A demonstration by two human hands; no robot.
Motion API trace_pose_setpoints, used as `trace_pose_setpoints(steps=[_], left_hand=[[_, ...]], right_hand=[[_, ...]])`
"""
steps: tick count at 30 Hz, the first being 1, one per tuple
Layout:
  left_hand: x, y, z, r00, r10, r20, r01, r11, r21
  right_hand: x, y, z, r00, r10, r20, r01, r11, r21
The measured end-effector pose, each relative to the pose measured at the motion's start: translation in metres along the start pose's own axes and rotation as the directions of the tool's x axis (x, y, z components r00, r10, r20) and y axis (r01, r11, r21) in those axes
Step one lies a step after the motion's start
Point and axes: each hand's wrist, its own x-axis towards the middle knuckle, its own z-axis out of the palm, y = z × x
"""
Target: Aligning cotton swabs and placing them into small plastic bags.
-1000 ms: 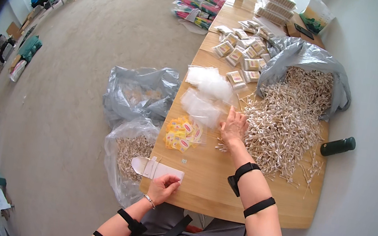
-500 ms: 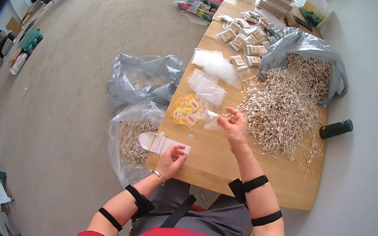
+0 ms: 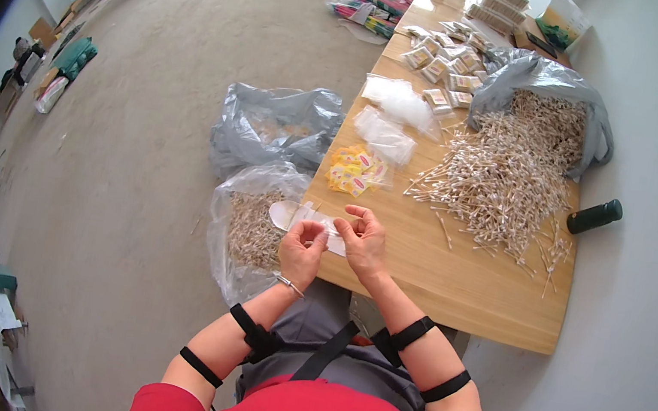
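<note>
Near the table's front left corner, my hands are close together. My left hand point(image 3: 302, 253) is pinched, with its fingertips at a small clear plastic bag point(image 3: 330, 228). On the bag's other side, my right hand point(image 3: 363, 243) has thumb and fingers closed at it; the bag is thin and partly hidden by my fingers. Beneath them lies a flat white strip with a rounded end point(image 3: 282, 214), which juts past the table's left edge. Yellow and white printed cards point(image 3: 350, 171) lie just beyond my hands, and a heap of cotton swabs point(image 3: 500, 173) spreads to the right.
Clear bags point(image 3: 384, 135) lie stacked beyond the cards, with filled swab packs point(image 3: 457, 66) farther back. A grey sack point(image 3: 598, 133) spills the swabs; a dark green bottle point(image 3: 594, 217) lies by the wall. On the floor left stand a grey bag point(image 3: 273, 122) and a clear swab bag point(image 3: 224, 232).
My right hand has come back toward me and left, bringing the clear bag from beside the cards to my left hand. My left hand has lifted off the white strip and pinched.
</note>
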Motion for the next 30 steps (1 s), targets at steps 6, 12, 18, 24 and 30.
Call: trace_pose_setpoints(steps=[6, 12, 18, 24, 30], left_hand=[[0.01, -0.002, -0.03, 0.968, 0.174, -0.18, -0.136, 0.969, 0.205], [0.012, 0.009, -0.036, 0.942, 0.251, -0.223, -0.206, 0.957, 0.205], [0.021, -0.002, -0.052, 0.92, 0.023, -0.39, -0.008, 0.999, 0.041], [0.03, -0.024, -0.076, 0.946, -0.009, -0.323, 0.039, 0.995, 0.088], [0.051, -0.032, -0.085, 0.921, -0.01, -0.389, -0.058, 0.985, -0.161]], right_hand=[[-0.021, -0.018, 0.018, 0.925, -0.363, 0.114, 0.37, 0.787, -0.493], [-0.008, -0.004, 0.04, 0.91, -0.388, 0.146, 0.41, 0.791, -0.454], [-0.001, 0.003, 0.062, 0.676, -0.667, 0.312, 0.723, 0.517, -0.459], [0.029, 0.023, 0.077, 0.78, -0.491, 0.388, 0.624, 0.56, -0.546], [0.069, 0.036, 0.105, 0.787, -0.492, 0.372, 0.614, 0.571, -0.544]])
